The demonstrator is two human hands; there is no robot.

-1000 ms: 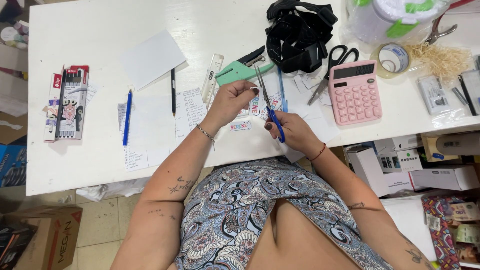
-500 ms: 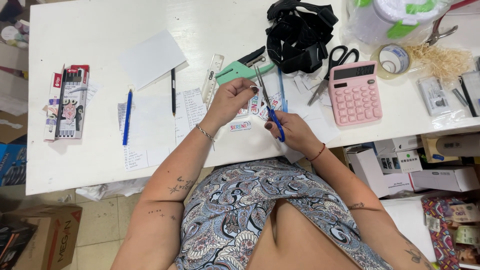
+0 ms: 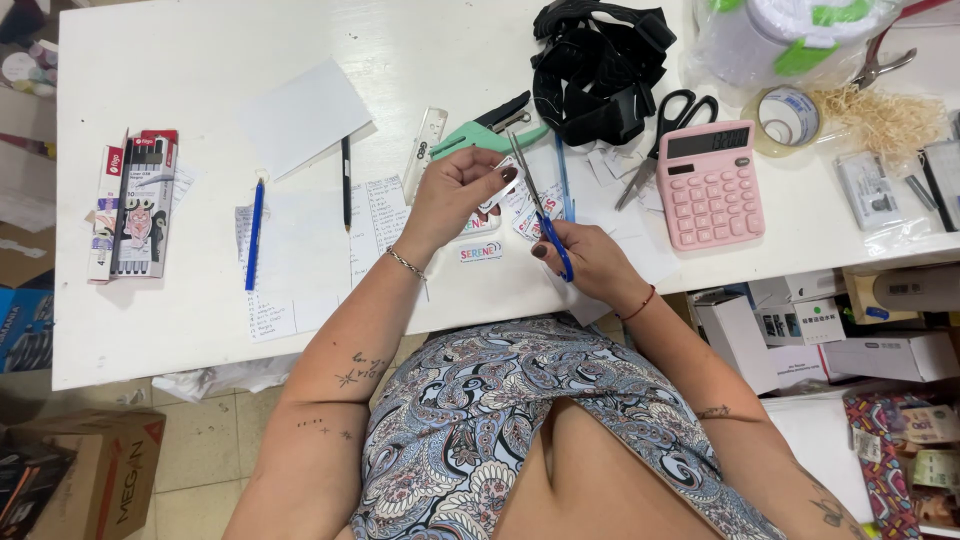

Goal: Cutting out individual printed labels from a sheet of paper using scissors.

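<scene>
My right hand (image 3: 585, 258) grips blue-handled scissors (image 3: 540, 210), blades pointing up and away over the white table (image 3: 180, 60). My left hand (image 3: 455, 195) pinches a small printed sticker piece (image 3: 497, 190) just left of the blades. A sticker sheet (image 3: 530, 208) with colourful lettering lies under the scissors. One cut sticker (image 3: 481, 252) rests on the table below my left hand.
A pink calculator (image 3: 710, 183), black scissors (image 3: 665, 130), a tape roll (image 3: 787, 118) and a black strap bundle (image 3: 597, 70) lie to the right. A green hole punch (image 3: 485, 137), clear ruler (image 3: 422, 150), pencil (image 3: 346, 182), blue pen (image 3: 255, 233) and marker box (image 3: 135, 205) lie left.
My left hand has turned the small sticker piece and lifted it slightly away from the sheet. The scissors have shifted a little to the right.
</scene>
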